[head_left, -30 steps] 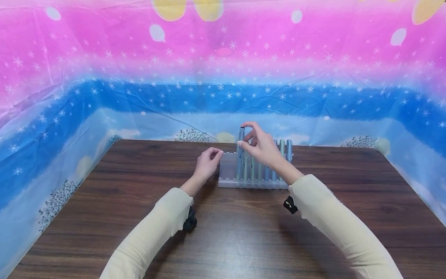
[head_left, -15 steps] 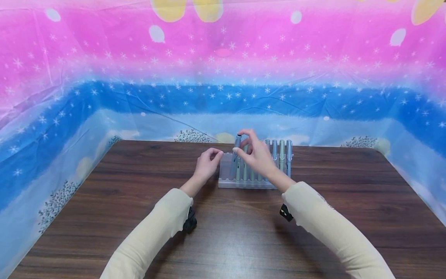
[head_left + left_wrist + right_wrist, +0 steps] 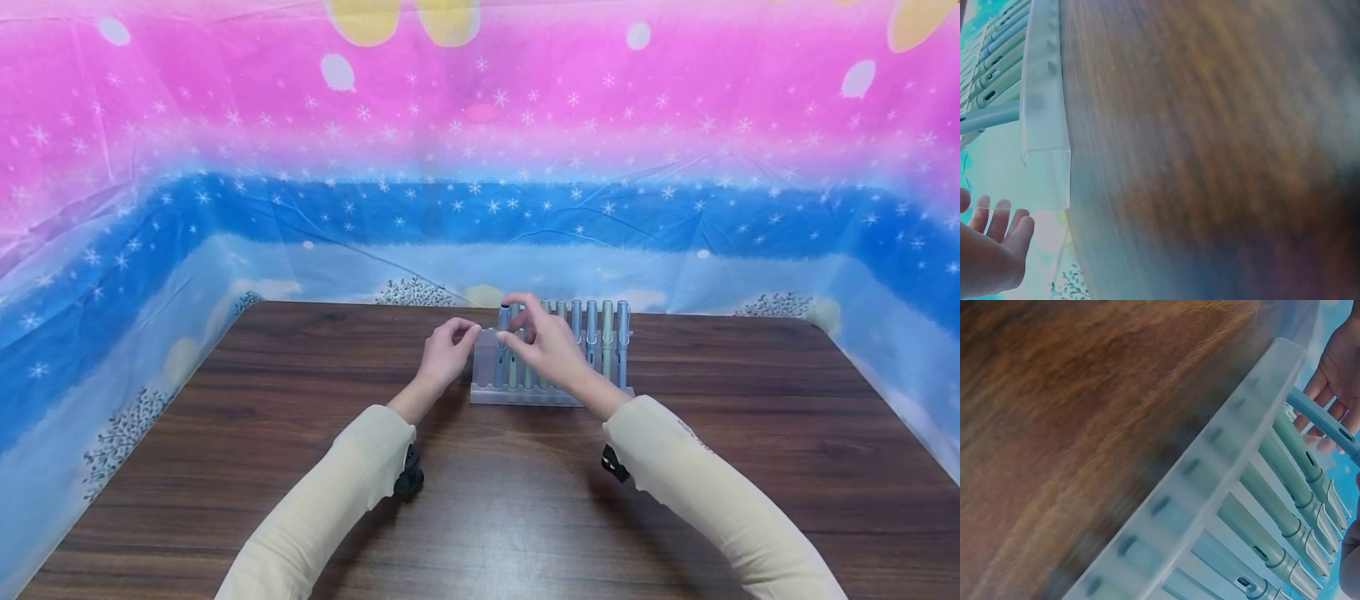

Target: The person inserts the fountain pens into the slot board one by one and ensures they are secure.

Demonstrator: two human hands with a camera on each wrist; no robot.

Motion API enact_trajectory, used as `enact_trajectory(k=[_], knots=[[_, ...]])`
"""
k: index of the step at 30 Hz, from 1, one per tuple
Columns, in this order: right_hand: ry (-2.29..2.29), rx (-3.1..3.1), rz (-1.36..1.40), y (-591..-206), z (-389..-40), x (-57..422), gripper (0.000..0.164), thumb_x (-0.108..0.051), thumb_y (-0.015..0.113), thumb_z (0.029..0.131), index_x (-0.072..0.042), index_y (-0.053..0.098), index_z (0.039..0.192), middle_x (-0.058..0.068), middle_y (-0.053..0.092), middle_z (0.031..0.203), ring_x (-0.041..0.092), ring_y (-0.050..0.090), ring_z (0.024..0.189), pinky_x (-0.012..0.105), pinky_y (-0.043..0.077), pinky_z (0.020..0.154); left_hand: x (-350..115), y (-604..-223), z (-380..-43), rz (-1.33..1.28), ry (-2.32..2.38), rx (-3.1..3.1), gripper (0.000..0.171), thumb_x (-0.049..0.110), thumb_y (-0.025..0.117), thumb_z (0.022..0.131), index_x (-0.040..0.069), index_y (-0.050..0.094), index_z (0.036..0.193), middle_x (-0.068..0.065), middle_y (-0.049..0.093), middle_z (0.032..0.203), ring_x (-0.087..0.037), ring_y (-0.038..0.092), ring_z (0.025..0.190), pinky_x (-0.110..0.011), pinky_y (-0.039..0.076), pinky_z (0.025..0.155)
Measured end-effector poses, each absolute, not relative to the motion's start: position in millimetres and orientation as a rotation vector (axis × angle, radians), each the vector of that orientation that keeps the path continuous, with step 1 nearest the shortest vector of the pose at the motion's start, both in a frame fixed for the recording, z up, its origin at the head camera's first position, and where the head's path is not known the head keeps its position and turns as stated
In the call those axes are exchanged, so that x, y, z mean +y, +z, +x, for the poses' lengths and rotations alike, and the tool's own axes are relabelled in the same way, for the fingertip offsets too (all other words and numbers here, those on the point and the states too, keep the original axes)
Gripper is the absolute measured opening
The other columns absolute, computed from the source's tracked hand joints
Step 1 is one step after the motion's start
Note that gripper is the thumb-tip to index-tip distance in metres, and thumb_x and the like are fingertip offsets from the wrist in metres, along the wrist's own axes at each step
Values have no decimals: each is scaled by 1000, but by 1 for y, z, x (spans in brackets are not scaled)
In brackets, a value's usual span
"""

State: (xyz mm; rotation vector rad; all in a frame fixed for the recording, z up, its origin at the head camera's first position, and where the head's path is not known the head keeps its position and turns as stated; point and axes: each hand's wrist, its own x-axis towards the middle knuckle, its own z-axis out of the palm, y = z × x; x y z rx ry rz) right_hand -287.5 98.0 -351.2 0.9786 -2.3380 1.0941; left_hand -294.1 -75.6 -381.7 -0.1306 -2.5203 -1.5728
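Observation:
A clear plastic pen rack (image 3: 525, 399) stands on the table with several blue and green pens upright in a row. At its left end is a blue-grey pen (image 3: 502, 362), which my right hand (image 3: 551, 346) holds near the top between thumb and index finger. That pen (image 3: 1319, 417) stands in line with the others, its lower end at the rack's front ledge (image 3: 1204, 487). My left hand (image 3: 446, 354) pinches the rack's upper left corner with thumb and index finger. In the left wrist view, the left hand's fingers (image 3: 1000, 219) lie along the rack's side edge.
The dark wood table (image 3: 480, 500) extends around the rack on all sides. A pink and blue snowflake-patterned cloth (image 3: 420, 200) hangs behind the table and along both sides. Black wrist cameras (image 3: 408, 475) sit under both sleeves.
My right hand has moved left and down with the blue-grey pen, which has shifted one place left and sits lower, after tilting midway. The left hand has stayed at the rack's corner.

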Motion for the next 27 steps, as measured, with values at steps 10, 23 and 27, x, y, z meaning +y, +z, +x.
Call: enact_trajectory(k=[10, 23, 27], knots=[[1062, -2475, 933, -349, -291, 97, 38, -20, 56, 87, -15, 41, 122, 0, 63, 82, 9, 48, 48, 26, 41, 45, -75, -382, -294, -132, -1576, -2515, 25, 24, 50, 90, 3, 59, 101, -10, 59, 101, -21, 53, 96, -34, 42, 82], [657, -2629, 868, -351, -295, 98, 63, -36, 61, 81, -21, 31, 134, -8, 48, 59, 9, 42, 43, 24, 35, 37, -75, -383, -294, -156, -1562, -2503, 24, 23, 50, 91, 3, 59, 101, -10, 59, 100, -22, 53, 95, -35, 43, 81], [672, -2637, 855, -352, -296, 98, 63, -35, 61, 82, -21, 30, 135, -8, 48, 58, 9, 42, 43, 24, 34, 36, -75, -383, -295, -150, -1566, -2496, 23, 21, 51, 90, 2, 60, 100, -10, 59, 100, -22, 53, 95, -34, 42, 82]])
